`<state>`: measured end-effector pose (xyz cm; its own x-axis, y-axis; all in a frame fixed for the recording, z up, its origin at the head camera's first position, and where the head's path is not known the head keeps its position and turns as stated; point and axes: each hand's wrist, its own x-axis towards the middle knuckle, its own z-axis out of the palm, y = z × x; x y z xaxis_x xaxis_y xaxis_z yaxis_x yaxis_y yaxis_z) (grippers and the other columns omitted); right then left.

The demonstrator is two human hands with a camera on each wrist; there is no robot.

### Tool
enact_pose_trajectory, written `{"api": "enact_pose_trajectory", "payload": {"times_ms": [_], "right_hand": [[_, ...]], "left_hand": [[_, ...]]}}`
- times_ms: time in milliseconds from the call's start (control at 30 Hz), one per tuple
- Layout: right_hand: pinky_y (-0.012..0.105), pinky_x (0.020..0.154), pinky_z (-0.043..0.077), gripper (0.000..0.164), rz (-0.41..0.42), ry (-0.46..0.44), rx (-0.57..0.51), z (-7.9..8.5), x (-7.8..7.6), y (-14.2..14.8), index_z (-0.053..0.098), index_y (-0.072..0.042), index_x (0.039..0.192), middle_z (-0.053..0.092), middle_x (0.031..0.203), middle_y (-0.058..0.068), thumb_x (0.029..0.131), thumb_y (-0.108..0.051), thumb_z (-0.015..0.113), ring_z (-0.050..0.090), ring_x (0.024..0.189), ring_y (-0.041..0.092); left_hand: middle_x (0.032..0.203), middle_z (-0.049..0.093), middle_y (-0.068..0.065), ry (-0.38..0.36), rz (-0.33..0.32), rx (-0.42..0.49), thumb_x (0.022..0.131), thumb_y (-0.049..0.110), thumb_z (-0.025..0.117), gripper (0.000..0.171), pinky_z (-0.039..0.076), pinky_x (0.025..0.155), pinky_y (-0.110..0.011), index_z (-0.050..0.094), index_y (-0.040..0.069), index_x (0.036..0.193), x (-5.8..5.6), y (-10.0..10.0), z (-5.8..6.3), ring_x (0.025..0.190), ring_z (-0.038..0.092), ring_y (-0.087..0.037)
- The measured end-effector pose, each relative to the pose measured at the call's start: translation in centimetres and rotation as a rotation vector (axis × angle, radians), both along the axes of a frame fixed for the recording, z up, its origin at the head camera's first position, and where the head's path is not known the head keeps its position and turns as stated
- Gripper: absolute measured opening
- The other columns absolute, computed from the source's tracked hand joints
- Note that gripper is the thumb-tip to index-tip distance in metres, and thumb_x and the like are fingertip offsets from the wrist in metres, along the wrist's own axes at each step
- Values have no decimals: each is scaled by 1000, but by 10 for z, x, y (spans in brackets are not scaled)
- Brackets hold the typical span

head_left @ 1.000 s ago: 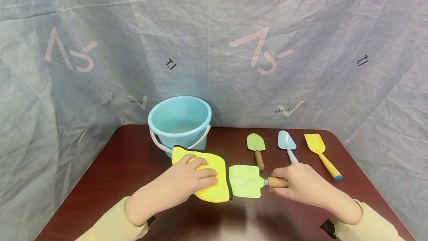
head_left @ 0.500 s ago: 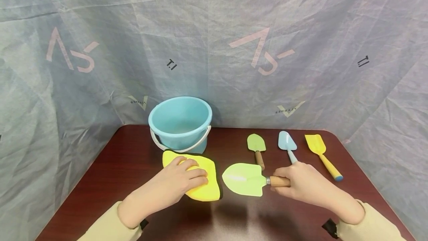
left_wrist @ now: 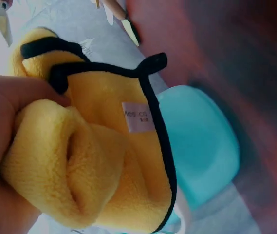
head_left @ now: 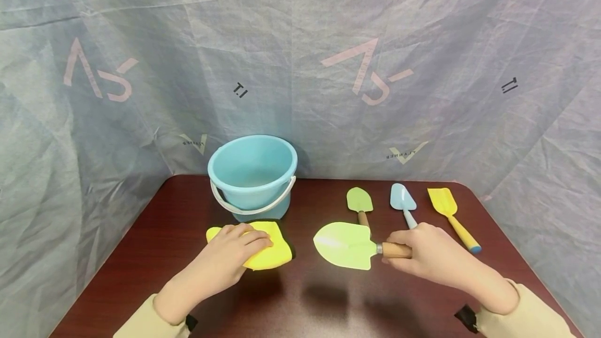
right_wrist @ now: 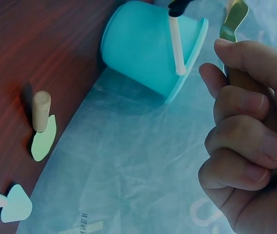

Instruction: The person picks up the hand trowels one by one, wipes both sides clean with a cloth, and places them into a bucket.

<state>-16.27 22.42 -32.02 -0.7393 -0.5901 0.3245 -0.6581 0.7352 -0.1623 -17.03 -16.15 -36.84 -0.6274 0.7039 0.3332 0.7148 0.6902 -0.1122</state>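
My left hand [head_left: 230,254] grips a bunched yellow cloth [head_left: 269,254] with black edging, just in front of the bucket. In the left wrist view a white label [left_wrist: 138,117] shows on the cloth [left_wrist: 99,170], part of which is folded up in the fist. My right hand [head_left: 434,254] holds a light green trowel [head_left: 347,245] by its wooden handle [head_left: 396,250], blade pointing left over the table. The right wrist view shows the fingers [right_wrist: 240,141] wrapped round that handle, with only a sliver of the blade [right_wrist: 234,20] visible. A gap separates cloth and trowel.
A light blue bucket [head_left: 253,197] with a white handle stands at the back left of the dark red table [head_left: 155,233]. Lying at the back right are a smaller green trowel [head_left: 359,200], a pale blue trowel [head_left: 401,197] and a yellow scoop [head_left: 443,202]. Grey fabric hangs behind.
My left hand has drawn the cloth leftward off the trowel blade, uncovering its rounded tip, and the cloth is more bunched. The right hand has shifted slightly right and tilted the trowel.
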Motion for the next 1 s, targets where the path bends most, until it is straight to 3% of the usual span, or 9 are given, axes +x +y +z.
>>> {"api": "enact_pose_trajectory", "payload": {"times_ms": [267,567,767,900,1000], "right_hand": [[9,41,25,27,22,29,-42,6,0,-2,49,-37,67,23,49,-28,68,-27,73,23,44,-11],[5,40,17,38,34,109,-53,11,-2,-7,37,-33,60,13,53,-25,67,-30,74,14,46,-15],[5,40,16,39,35,128,-56,14,-2,-9,35,-31,59,10,56,-23,67,-31,73,12,47,-14],[5,41,16,40,32,130,-59,16,-2,-11,35,-31,59,11,56,-22,67,-30,74,13,48,-13],[5,41,18,40,37,127,-62,17,-2,-12,35,-31,59,12,56,-23,67,-30,74,14,47,-13]], "left_hand": [[116,52,9,-23,65,122,63,4,68,59,43,79,-35,53,24,116,-1,-3,-11,104,47,-14],[121,47,13,-169,88,259,68,11,64,59,48,73,-31,47,29,122,-2,7,-17,105,48,-7],[118,48,16,-243,85,344,71,15,62,59,46,72,-26,43,30,125,-7,17,-23,91,48,-1],[106,51,18,-355,73,468,72,13,60,59,45,68,-21,41,32,125,-13,23,-26,80,49,0],[95,53,15,-487,51,602,74,9,58,57,47,63,-20,40,33,123,-18,28,-28,73,53,-1]]}}
